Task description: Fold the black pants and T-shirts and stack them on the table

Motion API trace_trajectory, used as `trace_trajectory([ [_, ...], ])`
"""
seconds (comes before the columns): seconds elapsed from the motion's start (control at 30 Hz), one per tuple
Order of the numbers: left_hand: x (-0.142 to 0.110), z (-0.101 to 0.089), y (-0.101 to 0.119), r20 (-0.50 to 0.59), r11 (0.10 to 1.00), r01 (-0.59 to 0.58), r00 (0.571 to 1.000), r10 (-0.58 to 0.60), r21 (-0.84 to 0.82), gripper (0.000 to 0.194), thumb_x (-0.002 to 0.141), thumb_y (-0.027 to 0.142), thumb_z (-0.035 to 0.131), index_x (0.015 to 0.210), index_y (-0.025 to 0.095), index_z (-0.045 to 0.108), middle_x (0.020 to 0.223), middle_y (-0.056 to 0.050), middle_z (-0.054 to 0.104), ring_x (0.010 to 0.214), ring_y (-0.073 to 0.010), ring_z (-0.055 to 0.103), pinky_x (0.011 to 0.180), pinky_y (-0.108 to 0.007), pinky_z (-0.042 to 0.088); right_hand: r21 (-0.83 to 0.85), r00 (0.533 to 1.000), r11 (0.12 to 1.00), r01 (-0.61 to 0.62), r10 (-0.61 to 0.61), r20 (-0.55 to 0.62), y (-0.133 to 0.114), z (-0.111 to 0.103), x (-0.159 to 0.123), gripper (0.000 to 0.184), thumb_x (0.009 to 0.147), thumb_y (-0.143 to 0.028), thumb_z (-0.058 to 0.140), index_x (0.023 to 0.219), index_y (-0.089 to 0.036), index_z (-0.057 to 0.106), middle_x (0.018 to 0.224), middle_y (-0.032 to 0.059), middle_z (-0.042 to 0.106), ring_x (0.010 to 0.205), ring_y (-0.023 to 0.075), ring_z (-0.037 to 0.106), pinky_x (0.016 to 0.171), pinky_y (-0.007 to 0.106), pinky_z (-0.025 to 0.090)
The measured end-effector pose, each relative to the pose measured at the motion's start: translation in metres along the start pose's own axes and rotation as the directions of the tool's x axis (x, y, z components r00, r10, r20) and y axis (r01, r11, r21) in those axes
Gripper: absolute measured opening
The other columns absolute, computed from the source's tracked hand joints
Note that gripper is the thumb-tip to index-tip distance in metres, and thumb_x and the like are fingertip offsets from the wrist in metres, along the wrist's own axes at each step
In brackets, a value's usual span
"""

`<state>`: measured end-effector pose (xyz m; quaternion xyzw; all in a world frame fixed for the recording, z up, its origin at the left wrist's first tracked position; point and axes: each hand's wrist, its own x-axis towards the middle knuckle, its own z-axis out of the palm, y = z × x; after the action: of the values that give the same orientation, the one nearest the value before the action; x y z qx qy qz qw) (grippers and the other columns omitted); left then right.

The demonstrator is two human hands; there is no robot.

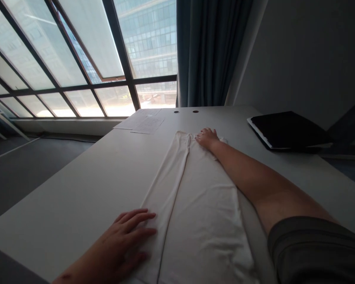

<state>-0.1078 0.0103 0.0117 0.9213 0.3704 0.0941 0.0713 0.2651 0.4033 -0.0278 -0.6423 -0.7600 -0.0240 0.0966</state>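
A white cloth garment (207, 213) lies lengthwise on the white table (85, 189), with a long strip folded over along its left side. Its near end runs out of the bottom of the view, so I cannot tell the kind of garment. My left hand (127, 240) rests at the near left edge of the cloth, fingers spread and slightly blurred. At the far end, my right hand (206, 138) lies on the bunched top edge with its fingers bent over the fabric. Wrinkles cross the lower right part of the garment.
Printed paper sheets (144, 121) lie at the table's far left. A black flat item (290, 128) sits on something white at the right edge. Two round holes mark the far edge. Behind are a dark curtain (210, 51) and large windows (85, 43).
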Motion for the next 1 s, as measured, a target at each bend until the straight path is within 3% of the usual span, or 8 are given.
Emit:
trace_trajectory([
  [0.07,0.029,-0.005,0.023,0.062,0.994,-0.068,0.995,0.073,-0.082,0.035,0.099,0.025,0.065,0.132,0.032,0.065,0.136,-0.003,0.071,0.12,-0.0203,0.067,0.108,-0.034,0.048,-0.016,0.996,0.998,-0.063,0.062,-0.058,0.043,-0.009,-0.027,0.054,0.106,-0.045,0.033,0.138,-0.018,0.069,0.157,0.0197,0.052,0.148,0.0387,0.036,0.119,0.061,0.028],
  [0.17,0.079,-0.004,0.06,0.125,0.953,-0.256,0.953,0.277,-0.161,0.023,0.1,0.029,0.066,0.123,0.028,0.067,0.118,0.0,0.075,0.101,-0.0169,0.07,0.097,-0.032,0.049,-0.013,0.969,0.971,-0.239,0.238,-0.061,0.088,-0.015,-0.055,0.045,0.101,-0.044,0.047,0.131,-0.022,0.074,0.141,0.02,0.064,0.135,0.0389,0.051,0.109,0.056,0.042],
  [0.3,0.131,0.008,0.103,0.17,0.853,-0.496,0.838,0.519,-0.162,0.023,0.106,0.037,0.062,0.127,0.029,0.068,0.126,0.001,0.074,0.1,-0.0171,0.069,0.093,-0.035,0.049,0.007,0.94,0.94,-0.341,0.341,-0.006,0.105,-0.012,-0.062,0.046,0.095,-0.044,0.058,0.134,-0.023,0.072,0.13,0.018,0.072,0.118,0.035,0.066,0.098,0.047,0.052],
  [0.4,0.15,0.018,0.125,0.193,0.816,-0.57,0.793,0.578,-0.097,0.035,0.104,0.035,0.065,0.139,0.034,0.064,0.126,0.001,0.072,0.095,-0.019,0.069,0.083,-0.039,0.052,0.021,0.904,0.904,-0.427,0.427,-0.022,0.1,-0.009,-0.055,0.056,0.093,-0.045,0.06,0.137,-0.011,0.07,0.132,0.0263,0.07,0.119,0.0392,0.067,0.095,0.048,0.054],
  [0.53,0.158,0.025,0.14,0.293,0.824,-0.564,0.78,0.552,-0.051,0.033,0.1,0.031,0.067,0.133,0.032,0.068,0.095,0.001,0.071,0.076,-0.021,0.066,0.069,-0.04,0.05,0.055,0.892,0.892,-0.448,0.45,-0.032,0.093,-0.006,-0.05,0.053,0.091,-0.039,0.062,0.129,-0.003,0.072,0.132,0.0312,0.068,0.121,0.0414,0.066,0.097,0.047,0.054],
  [0.7,0.159,0.016,0.148,0.284,0.819,-0.573,0.78,0.558,-0.035,0.02,0.092,0.03,0.077,0.112,0.032,0.074,0.109,0.0,0.07,0.089,-0.0211,0.064,0.073,-0.038,0.05,0.13,0.912,0.912,-0.39,0.402,-0.079,0.087,-0.013,-0.051,0.042,0.096,-0.028,0.053,0.131,-0.01,0.068,0.122,0.023,0.074,0.114,0.0348,0.07,0.095,0.042,0.053],
  [0.8,0.155,0.004,0.147,0.265,0.789,-0.614,0.756,0.598,-0.028,0.015,0.093,0.027,0.077,0.107,0.027,0.071,0.102,0.002,0.071,0.085,-0.0186,0.063,0.072,-0.037,0.049,0.169,0.903,0.904,-0.393,0.414,-0.115,0.081,-0.022,-0.049,0.043,0.098,-0.024,0.046,0.135,-0.008,0.061,0.12,0.0239,0.074,0.111,0.0354,0.07,0.093,0.044,0.053],
  [1.0,0.115,-0.023,0.121,0.095,0.844,-0.525,0.85,0.517,0.107,0.009,0.101,0.024,0.068,0.097,0.024,0.06,0.084,0.003,0.061,0.067,-0.0163,0.052,0.068,-0.035,0.045,0.236,0.909,0.897,-0.373,0.404,-0.099,0.061,-0.039,-0.026,0.048,0.091,-0.021,0.056,0.138,-0.011,0.055,0.117,0.0222,0.074,0.106,0.0356,0.07,0.09,0.044,0.053],
])
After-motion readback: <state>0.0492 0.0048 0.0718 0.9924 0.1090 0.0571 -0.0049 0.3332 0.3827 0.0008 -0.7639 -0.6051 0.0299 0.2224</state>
